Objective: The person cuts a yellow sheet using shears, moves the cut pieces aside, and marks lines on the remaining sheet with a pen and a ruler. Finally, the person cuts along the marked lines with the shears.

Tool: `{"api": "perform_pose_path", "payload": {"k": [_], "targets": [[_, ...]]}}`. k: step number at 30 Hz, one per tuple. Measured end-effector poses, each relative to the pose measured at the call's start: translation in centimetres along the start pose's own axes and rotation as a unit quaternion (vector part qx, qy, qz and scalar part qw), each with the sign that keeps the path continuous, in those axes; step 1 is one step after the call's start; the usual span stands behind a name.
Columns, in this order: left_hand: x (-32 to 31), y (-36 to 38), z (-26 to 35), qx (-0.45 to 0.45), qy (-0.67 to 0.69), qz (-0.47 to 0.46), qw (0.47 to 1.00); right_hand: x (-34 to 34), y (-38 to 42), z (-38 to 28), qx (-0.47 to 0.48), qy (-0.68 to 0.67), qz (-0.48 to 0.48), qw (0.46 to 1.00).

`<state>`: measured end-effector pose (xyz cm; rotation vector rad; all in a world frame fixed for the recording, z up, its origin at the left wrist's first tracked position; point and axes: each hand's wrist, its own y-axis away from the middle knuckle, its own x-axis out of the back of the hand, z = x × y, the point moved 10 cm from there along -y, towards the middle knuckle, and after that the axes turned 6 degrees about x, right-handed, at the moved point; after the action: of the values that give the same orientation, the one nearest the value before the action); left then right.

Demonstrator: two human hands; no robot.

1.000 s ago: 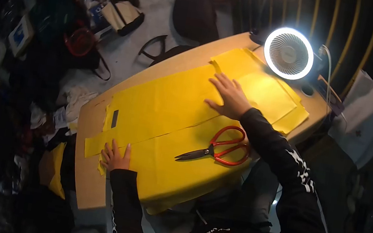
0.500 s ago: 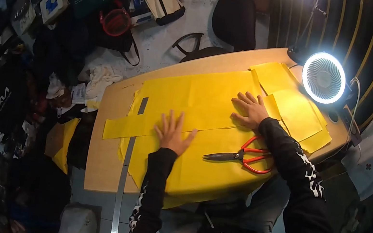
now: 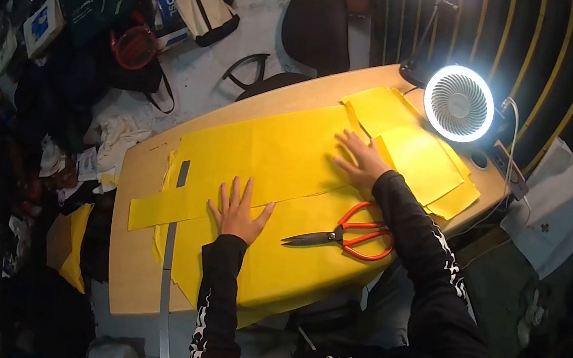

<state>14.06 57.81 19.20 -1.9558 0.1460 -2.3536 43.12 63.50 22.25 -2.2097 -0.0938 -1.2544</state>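
A large sheet of yellow fabric [image 3: 263, 138] lies over the table, with a narrow yellow strip [image 3: 154, 210] across its left part. My left hand [image 3: 240, 213] rests palm down on the yellow material, fingers spread, beside the strip. Farther right, my right hand [image 3: 363, 165] is also spread flat, near the smaller yellow pieces [image 3: 411, 150]. Red-handled scissors [image 3: 341, 238] lie on the fabric between my hands and my body, blades pointing left. A long metal ruler [image 3: 166, 295] passes under the strip and sticks out past the near table edge. Neither hand holds anything.
A lit ring-shaped fan lamp [image 3: 458, 103] stands at the table's [image 3: 130, 267] right end, with cables beside it. A black chair [image 3: 317, 34] is behind the table. Bags and piled goods [image 3: 96, 6] fill the left side. A white bag [image 3: 556, 207] hangs at right.
The head view has shifted, so the table and its contents appear farther left. Both hands stay spread on the fabric, the right one slightly farther right relative to the cloth.
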Motion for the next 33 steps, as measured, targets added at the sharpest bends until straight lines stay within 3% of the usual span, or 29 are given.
{"api": "perform_pose_path", "payload": {"k": [2, 3, 5, 7, 9, 11, 14, 17, 20, 23, 30, 33], "targets": [[0.1, 0.0, 0.0, 0.001, -0.003, 0.0, 1.0, 4.9, 0.4, 0.4, 0.001, -0.124, 0.157, 0.98], [0.0, -0.1, 0.0, 0.001, -0.005, 0.001, 1.0, 7.5, 1.2, 0.4, -0.016, -0.106, 0.22, 0.97], [0.0, -0.1, -0.1, 0.002, -0.008, 0.0, 1.0, 9.1, 3.2, 1.8, -0.115, -0.047, 0.129, 0.984], [-0.1, -0.1, -0.1, 0.003, -0.004, -0.001, 1.0, 6.7, 6.0, 3.8, -0.198, 0.039, -0.024, 0.979], [-0.2, -0.2, -0.3, 0.0, -0.005, 0.003, 1.0, 4.0, 8.0, 4.5, -0.21, 0.087, -0.09, 0.97], [-0.4, -0.1, -0.2, 0.001, -0.003, 0.004, 1.0, 3.5, 8.2, 3.7, -0.186, 0.108, -0.086, 0.973], [-0.2, 0.0, -0.5, 0.008, -0.003, 0.0, 1.0, 2.5, 6.6, 1.8, -0.07, 0.017, -0.049, 0.996], [-0.2, 0.0, -0.5, 0.011, 0.001, -0.01, 1.0, 2.3, 6.0, -0.3, -0.056, -0.082, -0.117, 0.988], [-0.2, 0.0, -0.6, 0.007, 0.015, -0.001, 1.0, 2.4, 6.5, 0.4, -0.1, -0.048, -0.105, 0.988], [-0.3, 0.0, -0.8, 0.01, 0.017, -0.004, 1.0, 3.4, 8.2, 1.1, -0.218, 0.068, -0.09, 0.97], [-0.5, -0.1, -0.7, 0.011, 0.017, -0.01, 1.0, 3.0, 9.2, 2.7, -0.274, -0.077, -0.078, 0.956], [-0.4, 0.0, -0.7, 0.013, 0.021, -0.013, 1.0, 1.6, 9.2, 3.3, -0.253, -0.124, -0.123, 0.952]]}}
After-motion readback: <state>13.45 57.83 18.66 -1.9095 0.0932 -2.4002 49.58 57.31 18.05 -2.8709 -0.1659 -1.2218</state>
